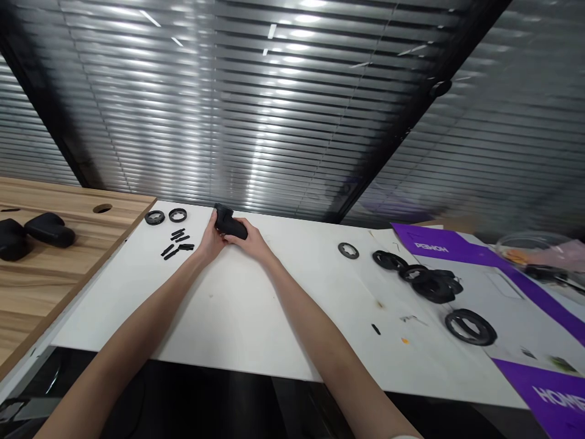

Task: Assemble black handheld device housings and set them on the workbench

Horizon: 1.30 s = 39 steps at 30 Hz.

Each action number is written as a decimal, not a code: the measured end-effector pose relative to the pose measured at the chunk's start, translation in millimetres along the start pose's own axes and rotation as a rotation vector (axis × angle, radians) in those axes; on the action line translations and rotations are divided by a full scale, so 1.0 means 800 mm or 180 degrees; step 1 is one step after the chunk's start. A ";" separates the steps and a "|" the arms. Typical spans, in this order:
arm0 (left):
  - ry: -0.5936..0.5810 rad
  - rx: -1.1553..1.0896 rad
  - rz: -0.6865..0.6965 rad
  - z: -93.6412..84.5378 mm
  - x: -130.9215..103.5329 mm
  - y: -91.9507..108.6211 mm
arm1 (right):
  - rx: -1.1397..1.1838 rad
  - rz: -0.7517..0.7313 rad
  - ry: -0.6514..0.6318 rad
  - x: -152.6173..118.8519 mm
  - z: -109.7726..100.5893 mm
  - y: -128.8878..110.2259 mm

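1. Both hands meet on a black moulded part [230, 224] at the far edge of the white worktop [256, 317].
2. The left hand [211, 241] curls its fingers round the part's near-left end.
3. The right hand [252, 242] wraps it from the 4 o'clock side.
4. Two black rings [165, 216] and small black clips [177, 242] lie toward 9 o'clock.
5. Larger black rings [432, 285] lie well apart, toward 3 o'clock.

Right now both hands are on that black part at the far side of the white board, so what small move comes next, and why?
Probably bring the black part back toward you. Both the left hand and the right hand grip it with arms stretched far out, close beside the small black pieces and two rings. Working nearer looks steadier and avoids knocking them.
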<state>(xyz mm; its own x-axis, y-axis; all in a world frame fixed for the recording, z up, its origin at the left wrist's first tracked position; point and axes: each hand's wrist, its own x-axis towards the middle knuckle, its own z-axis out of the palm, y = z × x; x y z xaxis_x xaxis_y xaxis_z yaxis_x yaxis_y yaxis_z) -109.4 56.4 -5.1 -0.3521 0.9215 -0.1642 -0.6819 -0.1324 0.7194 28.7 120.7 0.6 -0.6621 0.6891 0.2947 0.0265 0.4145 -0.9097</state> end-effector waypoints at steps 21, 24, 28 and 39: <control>-0.0361 0.0099 -0.0062 -0.005 0.003 0.005 | -0.0279 -0.0441 -0.0038 -0.001 -0.002 0.018; -0.0406 0.0149 -0.0095 -0.003 0.003 0.005 | -0.0191 -0.0417 -0.0043 -0.001 -0.002 0.024; -0.0379 0.0162 -0.0140 -0.002 0.004 0.005 | -0.0100 -0.0414 -0.0015 0.001 -0.001 0.031; -0.0457 0.0095 -0.0127 -0.003 0.003 -0.001 | -0.0051 -0.0164 0.0137 -0.001 0.002 0.015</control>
<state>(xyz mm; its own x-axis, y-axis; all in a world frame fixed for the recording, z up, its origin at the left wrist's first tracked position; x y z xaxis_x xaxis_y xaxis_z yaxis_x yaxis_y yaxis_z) -111.0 58.0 -7.5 -0.2282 0.9688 -0.0963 -0.6735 -0.0856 0.7342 28.4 124.0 -11.2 -0.6300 0.6914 0.3536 0.0055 0.4593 -0.8883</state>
